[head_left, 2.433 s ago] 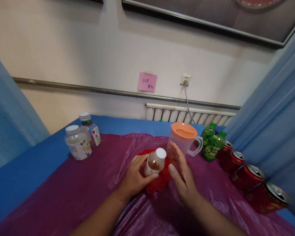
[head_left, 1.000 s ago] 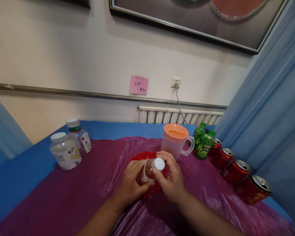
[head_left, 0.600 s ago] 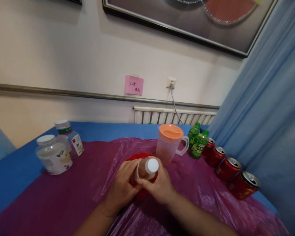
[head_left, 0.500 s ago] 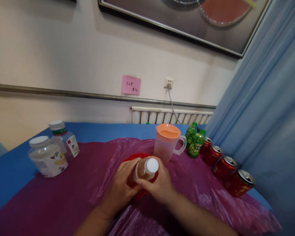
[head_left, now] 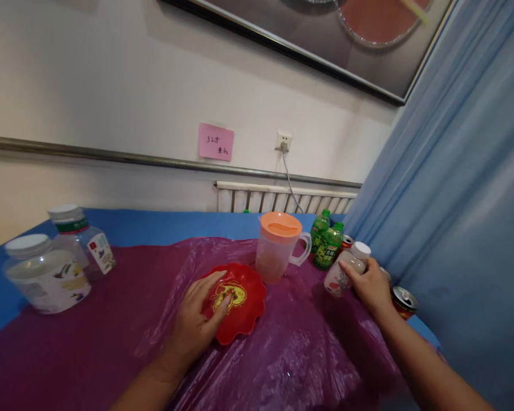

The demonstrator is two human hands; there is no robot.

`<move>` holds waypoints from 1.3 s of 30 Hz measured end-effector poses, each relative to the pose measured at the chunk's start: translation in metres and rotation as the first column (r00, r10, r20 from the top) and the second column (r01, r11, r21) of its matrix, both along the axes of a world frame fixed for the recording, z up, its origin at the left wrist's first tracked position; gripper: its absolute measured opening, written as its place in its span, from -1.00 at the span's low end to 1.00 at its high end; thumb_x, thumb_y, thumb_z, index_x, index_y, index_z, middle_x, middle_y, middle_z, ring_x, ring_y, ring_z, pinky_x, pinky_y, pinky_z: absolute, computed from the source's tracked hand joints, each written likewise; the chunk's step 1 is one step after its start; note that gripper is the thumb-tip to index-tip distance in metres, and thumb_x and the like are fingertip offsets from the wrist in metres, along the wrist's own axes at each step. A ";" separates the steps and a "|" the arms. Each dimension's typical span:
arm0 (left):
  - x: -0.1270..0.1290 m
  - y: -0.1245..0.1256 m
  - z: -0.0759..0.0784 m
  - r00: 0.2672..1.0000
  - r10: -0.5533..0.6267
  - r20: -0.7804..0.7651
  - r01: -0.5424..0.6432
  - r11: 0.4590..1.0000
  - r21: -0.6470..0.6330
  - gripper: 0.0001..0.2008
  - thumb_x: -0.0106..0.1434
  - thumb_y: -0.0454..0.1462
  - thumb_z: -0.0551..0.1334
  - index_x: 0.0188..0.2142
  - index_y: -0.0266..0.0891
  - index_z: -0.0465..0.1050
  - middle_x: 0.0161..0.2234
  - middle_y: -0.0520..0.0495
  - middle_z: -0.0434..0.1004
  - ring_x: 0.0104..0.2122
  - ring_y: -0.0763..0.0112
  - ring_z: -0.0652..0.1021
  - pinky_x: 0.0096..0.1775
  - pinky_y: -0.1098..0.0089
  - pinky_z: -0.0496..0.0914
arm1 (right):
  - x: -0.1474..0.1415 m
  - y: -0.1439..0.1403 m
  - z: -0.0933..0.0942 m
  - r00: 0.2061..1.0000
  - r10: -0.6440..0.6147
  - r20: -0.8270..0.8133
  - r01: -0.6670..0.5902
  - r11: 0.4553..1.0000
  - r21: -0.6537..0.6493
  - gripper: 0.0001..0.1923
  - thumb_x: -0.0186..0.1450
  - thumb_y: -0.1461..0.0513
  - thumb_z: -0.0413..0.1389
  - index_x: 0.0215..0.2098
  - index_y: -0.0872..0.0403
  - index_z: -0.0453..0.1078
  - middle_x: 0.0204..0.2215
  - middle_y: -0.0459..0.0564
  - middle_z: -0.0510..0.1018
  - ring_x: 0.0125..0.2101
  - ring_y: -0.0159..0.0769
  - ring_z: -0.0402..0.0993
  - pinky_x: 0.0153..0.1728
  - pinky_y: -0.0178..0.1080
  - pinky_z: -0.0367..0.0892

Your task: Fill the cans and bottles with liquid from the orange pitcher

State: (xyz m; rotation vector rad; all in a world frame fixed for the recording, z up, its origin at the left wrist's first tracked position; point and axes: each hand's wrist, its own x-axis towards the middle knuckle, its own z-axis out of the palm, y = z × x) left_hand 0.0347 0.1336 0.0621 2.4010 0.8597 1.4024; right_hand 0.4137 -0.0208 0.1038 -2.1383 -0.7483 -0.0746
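At the right, my right hand (head_left: 372, 285) is wrapped round a clear bottle (head_left: 336, 279) with a white cap and a printed label. The bottle tilts a little, beside two green drink bottles (head_left: 326, 251); whether its base touches the table I cannot tell. My left hand (head_left: 197, 314) is open, thumb and fingers apart, over the left edge of a red scalloped plate (head_left: 249, 317) with a yellow print. Just behind the plate stands a translucent pitcher (head_left: 273, 260) with an orange lid.
Red cans (head_left: 405, 302) stand at the right, partly hidden by my right hand. Two clear jars with white lids, a wide jar (head_left: 53, 285) and a taller one (head_left: 92, 251), are at the left. Purple plastic sheeting (head_left: 145, 331) covers the blue table (head_left: 154, 225). A blue curtain (head_left: 454, 200) hangs at right.
The white-capped bottle has gone from between both hands above the red plate to the right, in my right hand alone. My left hand has let go and opened. The view has shifted slightly.
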 end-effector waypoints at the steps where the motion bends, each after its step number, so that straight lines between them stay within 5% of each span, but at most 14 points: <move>1: 0.000 0.001 -0.001 1.000 -0.004 -0.006 0.004 1.000 0.004 -0.63 0.38 -0.17 0.25 0.16 -0.11 0.44 0.06 -0.13 0.63 0.02 0.17 0.63 0.11 0.14 0.52 | 0.009 0.004 -0.003 1.000 -0.023 -0.005 0.023 1.000 -0.019 -0.21 0.08 -0.33 0.16 -0.06 0.13 0.45 -0.18 0.27 0.65 -0.15 0.14 0.60 -0.12 0.01 0.43; 11: -0.005 0.007 -0.005 0.999 -0.017 -0.030 0.016 1.000 -0.022 -0.68 0.36 -0.18 0.24 0.09 -0.13 0.51 0.00 -0.12 0.68 -0.02 0.17 0.66 0.06 0.14 0.55 | 0.031 0.034 -0.031 0.994 -0.095 -0.059 0.089 0.992 -0.093 -0.10 0.06 -0.35 0.16 0.04 0.16 0.39 -0.11 0.39 0.63 -0.06 0.25 0.60 -0.08 0.08 0.43; 17: -0.003 0.005 -0.003 0.998 -0.049 -0.025 0.047 0.996 -0.075 -0.69 0.36 -0.19 0.23 0.07 -0.11 0.53 0.00 -0.12 0.68 0.00 0.17 0.65 0.07 0.13 0.54 | 0.024 0.027 -0.029 0.999 -0.044 0.021 0.044 0.999 -0.005 -0.19 0.11 -0.25 0.17 0.10 0.13 0.36 -0.04 0.30 0.61 -0.01 0.14 0.57 0.00 0.02 0.42; 21: -0.003 0.002 -0.003 0.999 -0.030 0.017 0.031 0.997 -0.077 -0.70 0.35 -0.19 0.25 0.05 -0.13 0.54 -0.03 -0.15 0.69 -0.03 0.16 0.65 0.07 0.10 0.53 | -0.007 0.010 -0.026 0.986 -0.039 0.163 0.019 0.993 0.120 -0.10 0.17 -0.16 0.14 0.26 0.30 0.23 0.22 0.48 0.36 0.28 0.25 0.25 0.24 0.19 0.19; 23: -0.004 0.001 -0.001 0.998 0.004 0.059 0.002 0.996 -0.089 -0.70 0.35 -0.19 0.25 0.05 -0.14 0.54 -0.02 -0.15 0.68 -0.01 0.15 0.64 0.10 0.09 0.51 | -0.044 -0.001 -0.031 0.965 0.039 0.260 -0.099 0.971 0.219 -0.15 0.25 -0.09 0.12 0.30 0.32 0.19 0.27 0.48 0.30 0.31 0.22 0.19 0.28 0.22 0.14; 26: -0.008 0.000 0.004 0.982 0.088 0.169 -0.067 0.990 -0.126 -0.69 0.38 -0.18 0.24 0.08 -0.15 0.53 0.03 -0.16 0.65 0.02 0.17 0.62 0.14 0.10 0.48 | -0.125 -0.016 -0.041 0.823 0.493 0.284 -0.551 0.815 0.180 -0.51 0.43 0.10 0.05 0.29 0.04 0.27 0.21 0.20 0.45 0.20 -0.03 0.40 0.20 0.11 0.32; 28: -0.011 0.001 0.008 0.954 0.148 0.260 -0.111 0.982 -0.152 -0.67 0.38 -0.17 0.24 0.09 -0.16 0.52 0.05 -0.16 0.63 0.02 0.18 0.62 0.13 0.11 0.48 | -0.182 -0.019 -0.045 0.566 0.790 0.236 -0.820 0.569 0.060 -0.61 0.47 0.19 0.02 0.25 -0.05 0.34 0.21 0.10 0.48 0.23 -0.14 0.38 0.24 0.02 0.32; 29: -0.012 0.001 0.011 0.935 0.173 0.311 -0.127 0.979 -0.162 -0.66 0.37 -0.17 0.25 0.10 -0.17 0.51 0.05 -0.16 0.62 0.01 0.19 0.62 0.12 0.12 0.48 | -0.208 -0.017 -0.045 0.390 0.899 0.199 -0.917 0.399 -0.006 -0.61 0.46 0.18 0.05 0.23 -0.04 0.37 0.22 0.08 0.48 0.24 -0.16 0.38 0.27 -0.02 0.29; 31: -0.015 0.003 0.015 0.884 0.205 0.420 -0.140 0.974 -0.180 -0.63 0.36 -0.16 0.27 0.12 -0.19 0.50 0.06 -0.17 0.61 -0.01 0.22 0.62 0.10 0.15 0.49 | -0.249 -0.008 -0.044 0.071 0.990 0.120 -0.988 0.085 -0.125 -0.53 0.44 0.08 0.12 0.28 -0.03 0.35 0.28 0.04 0.45 0.27 -0.17 0.34 0.30 -0.09 0.25; 33: -0.017 0.006 0.020 0.830 0.222 0.511 -0.128 0.968 -0.214 -0.62 0.34 -0.16 0.29 0.12 -0.21 0.49 0.05 -0.18 0.61 -0.04 0.25 0.62 0.07 0.19 0.49 | -0.275 0.004 -0.043 -0.119 0.990 0.071 -0.967 -0.100 -0.232 -0.45 0.45 -0.01 0.11 0.33 0.01 0.31 0.32 0.05 0.40 0.29 -0.13 0.31 0.31 -0.08 0.23; 36: -0.022 0.012 0.028 0.780 0.259 0.570 -0.086 0.946 -0.312 -0.61 0.27 -0.15 0.33 0.06 -0.23 0.52 -0.01 -0.18 0.64 -0.10 0.28 0.62 0.01 0.23 0.51 | -0.297 0.016 -0.048 -0.205 0.977 0.055 -0.916 -0.172 -0.363 -0.39 0.45 -0.07 0.08 0.35 0.02 0.28 0.31 0.09 0.40 0.26 -0.02 0.33 0.26 0.00 0.30; 39: -0.031 0.021 0.037 0.693 0.335 0.638 -0.037 0.901 -0.433 -0.59 0.14 -0.15 0.40 -0.03 -0.24 0.57 -0.06 -0.18 0.65 -0.12 0.27 0.62 -0.03 0.26 0.50 | -0.307 0.017 -0.059 -0.169 0.983 0.071 -0.906 -0.126 -0.404 -0.36 0.42 -0.12 0.09 0.32 0.03 0.33 0.30 0.13 0.41 0.22 0.05 0.37 0.19 0.03 0.37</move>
